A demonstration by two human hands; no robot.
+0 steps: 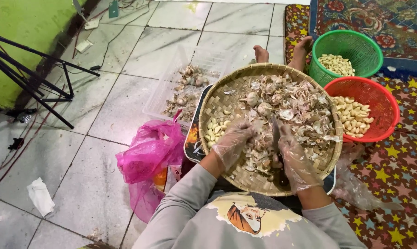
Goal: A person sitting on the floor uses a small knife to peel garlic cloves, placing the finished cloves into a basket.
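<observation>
**Garlic peeling well under way, much still unpeeled**

You sat on the tiled floor with a wide woven bamboo tray on your lap, and most of its surface was buried under a heap of papery garlic skins. That heap suggested a good share of the work was behind you. Two plastic baskets stood just beside the tray on the patterned mat: the red basket held a fair layer of peeled cloves, the green basket a smaller layer, and neither looked near full. A clear plastic crate beyond the tray held whole garlic heads and loose skins, so by my reading plenty remained to peel. A pink plastic bag lay crumpled at your left.

On the tray's left side sat a small pile of peeled cloves, not yet moved to a basket. Your left hand, in a thin clear glove, was curled narrowly, fingertips pinched at the skins near that pile; whether it gripped a clove I cannot tell. Your gloved right hand was closed around a small knife, blade pointing away from you
</observation>
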